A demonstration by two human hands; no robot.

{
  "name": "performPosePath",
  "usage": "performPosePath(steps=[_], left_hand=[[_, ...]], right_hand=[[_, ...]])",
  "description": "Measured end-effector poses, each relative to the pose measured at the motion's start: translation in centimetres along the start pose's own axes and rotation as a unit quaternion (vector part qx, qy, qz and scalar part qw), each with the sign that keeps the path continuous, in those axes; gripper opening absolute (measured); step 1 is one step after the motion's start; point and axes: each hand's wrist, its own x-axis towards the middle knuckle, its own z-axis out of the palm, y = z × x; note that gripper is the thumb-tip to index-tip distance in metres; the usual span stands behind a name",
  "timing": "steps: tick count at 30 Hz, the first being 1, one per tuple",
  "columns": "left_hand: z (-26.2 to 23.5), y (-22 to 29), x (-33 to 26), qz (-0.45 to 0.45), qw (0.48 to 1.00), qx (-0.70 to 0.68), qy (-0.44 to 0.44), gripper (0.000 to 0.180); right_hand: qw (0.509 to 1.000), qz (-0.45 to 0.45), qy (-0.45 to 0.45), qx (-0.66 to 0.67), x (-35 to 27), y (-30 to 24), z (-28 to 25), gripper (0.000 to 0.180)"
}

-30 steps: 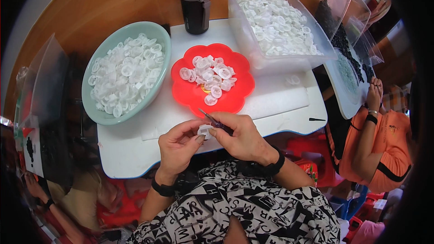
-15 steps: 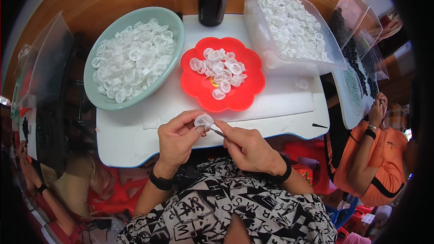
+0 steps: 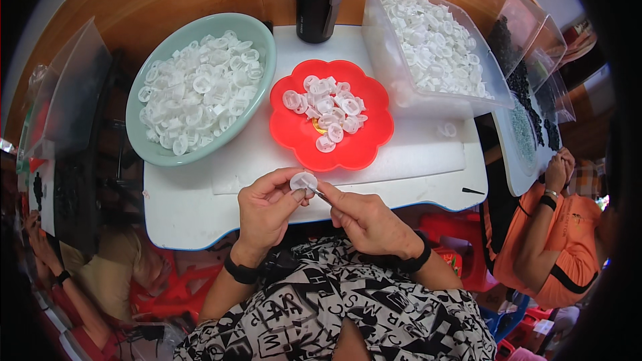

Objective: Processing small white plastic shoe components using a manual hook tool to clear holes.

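Note:
My left hand pinches a small round white plastic part between thumb and fingers, just over the table's near edge. A slim metal tool is in my right hand, its tip at the part's right side. Most of this tool is hidden by my fingers, so its exact kind does not show. Beyond my hands, a red flower-shaped dish holds a small heap of similar white parts.
A pale green basin at left and a clear plastic bin at right hold many white parts. A black flask stands at the back. A small black pointed piece lies at right. A person in orange sits nearby; another person's arm shows left.
The white part has turned slightly in my left fingers, and the tool's tip stays against its right side. The whole view has shifted a little.

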Motion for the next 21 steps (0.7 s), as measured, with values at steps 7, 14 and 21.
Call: performPosePath(steps=[7,14,21], left_hand=[[0.4,-0.4,-0.2,0.023,0.999,-0.001,0.025,0.029],[0.4,-0.6,-0.2,0.051,0.997,0.044,0.040,0.029],[0.3,-0.2,-0.2,0.000,0.997,0.067,0.046,0.029]], right_hand=[[0.985,0.080,-0.013,0.154,0.1,-0.1,0.0,0.057],[0.948,0.195,-0.035,0.251,0.5,-0.3,-0.1,0.052],[0.996,0.081,0.005,-0.033,0.4,-1.0,-0.2,0.052]])
